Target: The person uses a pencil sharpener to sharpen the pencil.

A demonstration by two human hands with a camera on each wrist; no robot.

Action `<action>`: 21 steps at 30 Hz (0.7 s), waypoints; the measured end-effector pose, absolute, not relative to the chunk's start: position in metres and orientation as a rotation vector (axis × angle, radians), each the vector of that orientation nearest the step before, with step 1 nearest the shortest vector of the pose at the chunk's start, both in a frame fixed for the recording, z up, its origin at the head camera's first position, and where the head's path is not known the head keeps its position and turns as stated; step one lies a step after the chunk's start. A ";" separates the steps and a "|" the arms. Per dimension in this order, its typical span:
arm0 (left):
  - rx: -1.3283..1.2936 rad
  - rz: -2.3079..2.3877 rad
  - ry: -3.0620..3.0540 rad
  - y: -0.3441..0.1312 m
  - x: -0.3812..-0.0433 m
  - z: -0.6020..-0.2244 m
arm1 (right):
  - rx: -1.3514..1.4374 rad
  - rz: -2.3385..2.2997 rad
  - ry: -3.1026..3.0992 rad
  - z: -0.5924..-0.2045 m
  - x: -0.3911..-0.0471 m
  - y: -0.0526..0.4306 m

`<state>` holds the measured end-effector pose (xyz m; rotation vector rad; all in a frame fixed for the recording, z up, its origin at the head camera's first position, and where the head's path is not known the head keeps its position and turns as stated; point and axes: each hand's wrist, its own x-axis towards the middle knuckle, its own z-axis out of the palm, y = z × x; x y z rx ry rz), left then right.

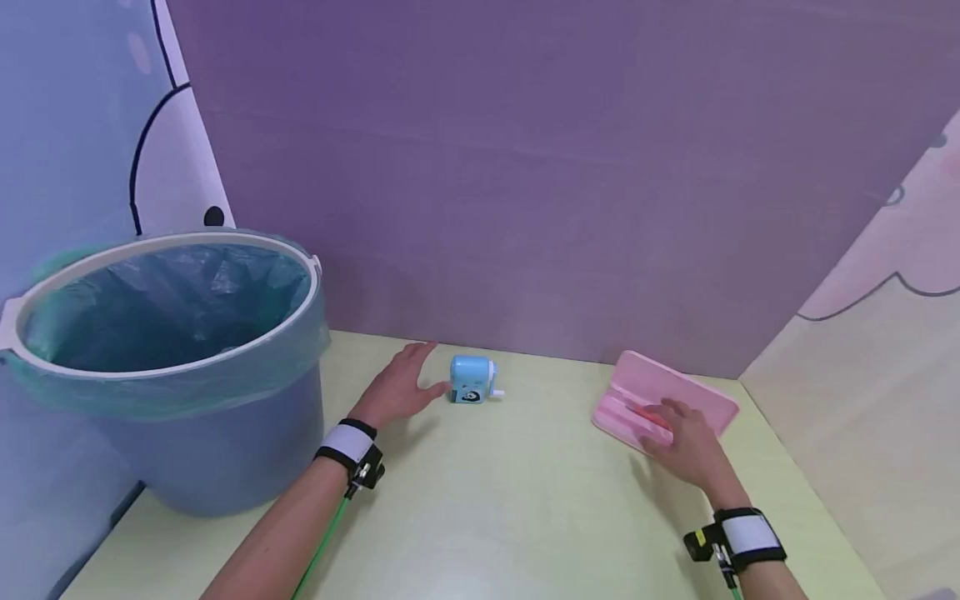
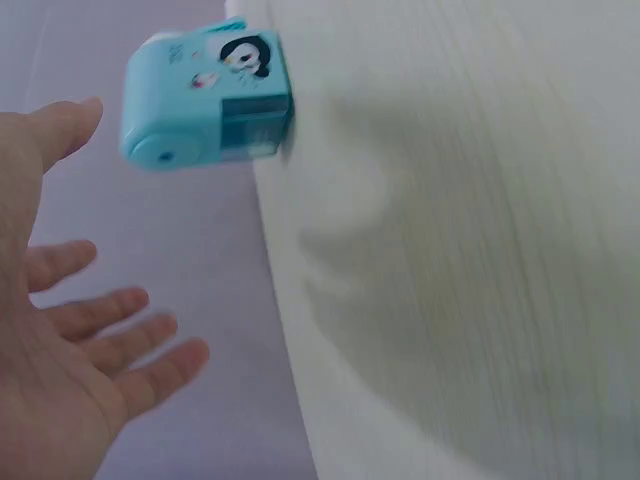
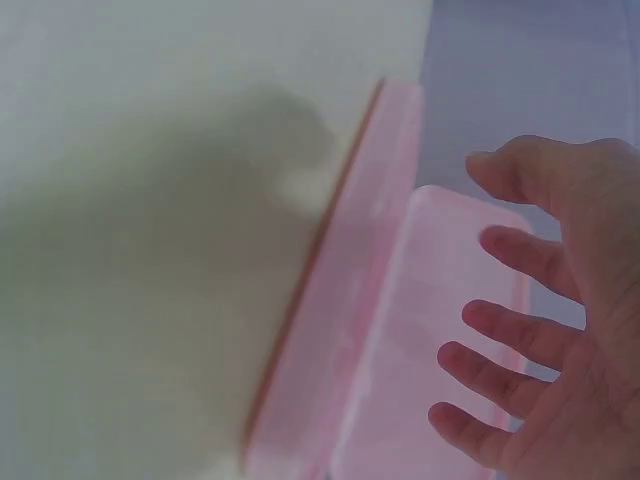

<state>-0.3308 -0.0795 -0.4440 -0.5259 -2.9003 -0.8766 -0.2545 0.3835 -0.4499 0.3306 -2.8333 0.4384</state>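
Left hand (image 1: 401, 387) spread wide, thumb beside blue sharpener (image 1: 469, 379) on table (image 1: 517, 508); I can't tell if touching. Right hand (image 1: 688, 443) spread loosely over open pink case (image 1: 667, 379), fingers partly hiding red item (image 1: 647, 415) inside; I can't identify it. Bin (image 1: 217, 458) clipped at left edge.

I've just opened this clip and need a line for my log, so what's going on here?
A person is at a pale table. The left hand is spread close beside a light blue crank sharpener, not gripping it. The right hand is over an open pink case, fingers spread; a reddish item shows by the fingers in the head view, too unclear to name. A lined bin stands on the left.
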 end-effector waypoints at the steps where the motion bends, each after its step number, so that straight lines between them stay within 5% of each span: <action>1: -0.546 -0.892 -2.898 -0.074 -0.334 -0.446 | 0.323 0.444 -2.845 -0.455 -0.253 0.386; 21: -0.638 -1.047 -2.785 -0.033 -0.359 -0.465 | 0.363 0.511 -2.706 -0.489 -0.247 0.382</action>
